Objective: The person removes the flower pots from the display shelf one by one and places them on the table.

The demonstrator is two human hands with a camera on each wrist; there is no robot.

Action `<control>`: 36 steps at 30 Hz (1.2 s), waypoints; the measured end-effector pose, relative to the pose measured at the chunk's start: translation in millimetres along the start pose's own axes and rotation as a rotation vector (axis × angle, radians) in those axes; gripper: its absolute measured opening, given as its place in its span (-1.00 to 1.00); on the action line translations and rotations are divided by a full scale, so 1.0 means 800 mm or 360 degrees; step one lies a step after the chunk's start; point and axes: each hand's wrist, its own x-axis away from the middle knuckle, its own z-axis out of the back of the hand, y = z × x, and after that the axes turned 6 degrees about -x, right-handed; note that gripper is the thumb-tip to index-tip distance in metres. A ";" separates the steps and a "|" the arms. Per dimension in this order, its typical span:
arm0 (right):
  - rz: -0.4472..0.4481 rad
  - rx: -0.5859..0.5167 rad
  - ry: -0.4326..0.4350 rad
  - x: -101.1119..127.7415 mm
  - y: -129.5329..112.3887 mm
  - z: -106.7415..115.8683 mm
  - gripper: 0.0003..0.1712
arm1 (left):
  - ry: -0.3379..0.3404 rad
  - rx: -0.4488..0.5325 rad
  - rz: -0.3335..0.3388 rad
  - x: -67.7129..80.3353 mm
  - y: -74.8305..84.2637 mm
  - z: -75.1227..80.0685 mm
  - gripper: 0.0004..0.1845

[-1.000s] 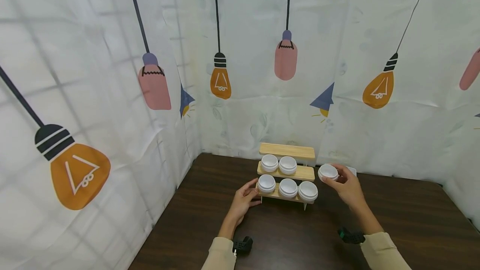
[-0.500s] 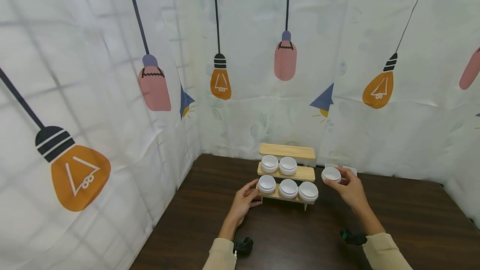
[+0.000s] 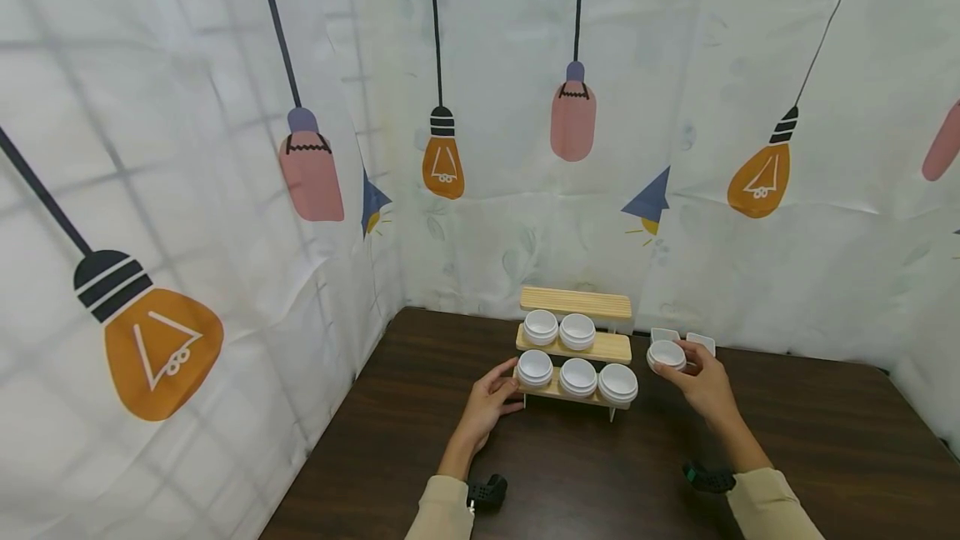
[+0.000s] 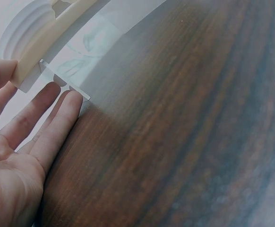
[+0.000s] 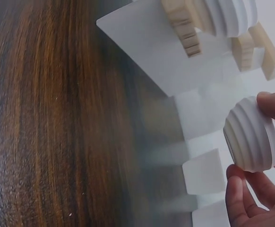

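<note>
A three-tier wooden stand [image 3: 576, 302] with white supports stands towards the back of the table. Two small white ribbed bowls [image 3: 577, 331] sit on its middle shelf and three on its lowest; the top shelf is bare. My left hand [image 3: 482, 408] pinches the left end of the lowest shelf [image 4: 57, 28] between thumb and index finger, the other fingers extended below it. Right of the stand, my right hand [image 3: 705, 383] grips another white ribbed bowl [image 5: 253, 135], thumb on one side and fingers on the other. In the head view its opening faces up.
Two white angular containers [image 3: 701, 343] stand behind my right hand, partly hidden by it and the bowl. A white curtain with printed lamps [image 3: 480, 240] hangs close behind the dark wooden table [image 3: 577, 473] and along its left side.
My right hand has moved the bowl slightly right and nearer to me, away from the stand, uncovering more of the white containers behind. My left hand has stayed at the shelf end.
</note>
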 end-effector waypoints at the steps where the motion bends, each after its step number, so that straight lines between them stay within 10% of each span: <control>1: -0.0002 0.0004 0.0004 -0.001 0.001 0.000 -0.12 | 0.0001 0.0002 -0.0001 0.000 0.000 0.000 -0.47; 36: -0.0093 0.0062 0.0033 -0.009 0.035 -0.002 -0.15 | 0.0003 -0.0006 0.0007 0.000 0.000 0.000 -0.46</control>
